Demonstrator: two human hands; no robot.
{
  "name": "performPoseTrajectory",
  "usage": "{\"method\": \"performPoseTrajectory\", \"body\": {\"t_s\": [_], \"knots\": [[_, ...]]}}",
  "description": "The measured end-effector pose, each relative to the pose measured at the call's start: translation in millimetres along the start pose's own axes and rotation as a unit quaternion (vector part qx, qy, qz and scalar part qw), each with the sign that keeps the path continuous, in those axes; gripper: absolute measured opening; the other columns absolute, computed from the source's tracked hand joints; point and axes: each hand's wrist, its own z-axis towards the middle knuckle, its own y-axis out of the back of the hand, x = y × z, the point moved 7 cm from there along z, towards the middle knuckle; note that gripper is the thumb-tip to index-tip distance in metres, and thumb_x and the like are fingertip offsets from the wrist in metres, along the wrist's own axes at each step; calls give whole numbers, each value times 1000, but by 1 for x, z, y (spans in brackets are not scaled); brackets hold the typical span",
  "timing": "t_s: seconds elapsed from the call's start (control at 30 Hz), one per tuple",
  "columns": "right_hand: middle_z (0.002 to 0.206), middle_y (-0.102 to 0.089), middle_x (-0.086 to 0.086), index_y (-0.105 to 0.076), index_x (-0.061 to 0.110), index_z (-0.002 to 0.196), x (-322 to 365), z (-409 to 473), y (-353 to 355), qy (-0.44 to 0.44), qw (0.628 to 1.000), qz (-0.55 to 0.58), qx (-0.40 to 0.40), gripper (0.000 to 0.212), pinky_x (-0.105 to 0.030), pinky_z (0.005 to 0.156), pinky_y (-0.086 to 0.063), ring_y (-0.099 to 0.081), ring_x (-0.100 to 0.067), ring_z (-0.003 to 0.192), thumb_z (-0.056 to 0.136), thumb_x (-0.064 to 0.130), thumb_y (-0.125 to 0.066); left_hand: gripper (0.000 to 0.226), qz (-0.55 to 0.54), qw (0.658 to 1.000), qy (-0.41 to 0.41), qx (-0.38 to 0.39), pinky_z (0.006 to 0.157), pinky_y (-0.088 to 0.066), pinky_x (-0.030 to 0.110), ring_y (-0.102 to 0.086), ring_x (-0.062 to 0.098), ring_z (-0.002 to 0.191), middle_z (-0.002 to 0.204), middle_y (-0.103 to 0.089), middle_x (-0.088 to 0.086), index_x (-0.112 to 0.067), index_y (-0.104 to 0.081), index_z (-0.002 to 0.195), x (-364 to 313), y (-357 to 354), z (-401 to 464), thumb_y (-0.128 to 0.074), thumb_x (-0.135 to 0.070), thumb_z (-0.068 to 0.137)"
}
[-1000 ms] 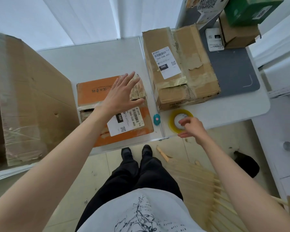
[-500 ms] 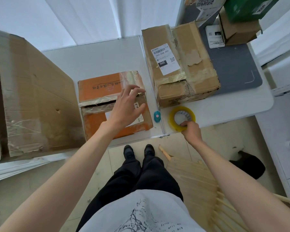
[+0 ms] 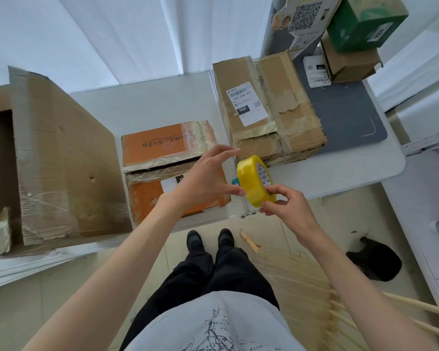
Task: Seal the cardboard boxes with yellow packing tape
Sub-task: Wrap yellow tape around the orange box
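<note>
A yellow tape roll (image 3: 254, 183) is lifted off the table, above its front edge. My right hand (image 3: 284, 209) grips the roll from below. My left hand (image 3: 205, 178) has its thumb touching the roll's left side and its fingers spread above it. Under my left hand sits an orange cardboard box (image 3: 160, 153) with its top flaps slightly parted and old clear tape on them. A brown cardboard box (image 3: 266, 110) with a white label lies to the right of it.
A large brown box (image 3: 61, 160) with an open flap stands at the left on the white table (image 3: 147, 102). A small teal object (image 3: 235, 181) shows behind the roll. More boxes (image 3: 350, 57) are stacked at the back right on a grey mat (image 3: 350, 117). Wooden slats (image 3: 302, 279) lie on the floor.
My right hand has picked the tape roll up from the table. My left hand left the orange box and came right to touch the roll.
</note>
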Motion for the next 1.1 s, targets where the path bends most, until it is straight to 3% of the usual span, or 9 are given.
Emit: {"method": "performPoseTrajectory", "body": {"t_s": [0.2, 0.33, 0.5, 0.87, 1.0, 1.1], "knots": [[104, -76, -1, -69, 21, 110, 24, -8, -20, 22, 998, 49, 27, 33, -26, 72, -59, -76, -22, 81, 82, 7, -80, 91, -9, 999, -9, -39, 104, -32, 21, -41, 0, 121, 141, -48, -6, -20, -48, 150, -5, 17, -4, -86, -48, 72], [104, -76, -3, -69, 22, 109, 31, -7, -27, 32, 997, 60, 29, 32, -23, 72, -58, -77, -22, 82, 83, 8, -79, 86, -12, 997, -16, -69, 100, -36, 19, -48, 4, 116, 132, -52, -8, -20, -54, 145, -6, 26, -11, -86, -48, 71], [105, -76, 0, -69, 23, 110, 33, -6, -32, 33, 997, 58, 33, 30, -33, 81, -61, -77, -21, 83, 84, 10, -79, 78, 5, 993, -42, -115, 95, -33, 5, -49, 2, 113, 128, -55, -6, -18, -60, 141, -10, 32, -21, -83, -48, 73], [108, -75, -3, -68, 18, 109, 41, -3, -33, 35, 995, 91, 30, 26, -36, 83, -61, -77, -23, 84, 87, 6, -76, 59, 18, 977, -67, -202, 95, -54, 28, -60, 12, 107, 121, -62, 0, -13, -69, 130, -25, 36, -35, -84, -37, 78], [111, -74, -7, -67, 15, 111, 43, -2, -32, 38, 993, 105, 32, 26, -33, 80, -62, -77, -25, 84, 88, 5, -75, 45, 24, 968, -85, -237, 85, -57, 36, -64, 19, 98, 110, -65, 5, -8, -75, 118, -31, 37, -37, -85, -28, 79], [109, -74, -9, -67, 13, 112, 47, -2, -32, 43, 992, 113, 35, 26, -32, 78, -62, -76, -26, 83, 89, 5, -74, 24, 25, 958, -106, -267, 76, -56, 40, -65, 22, 87, 98, -65, 7, -5, -78, 99, -34, 34, -40, -85, -19, 82]]}}
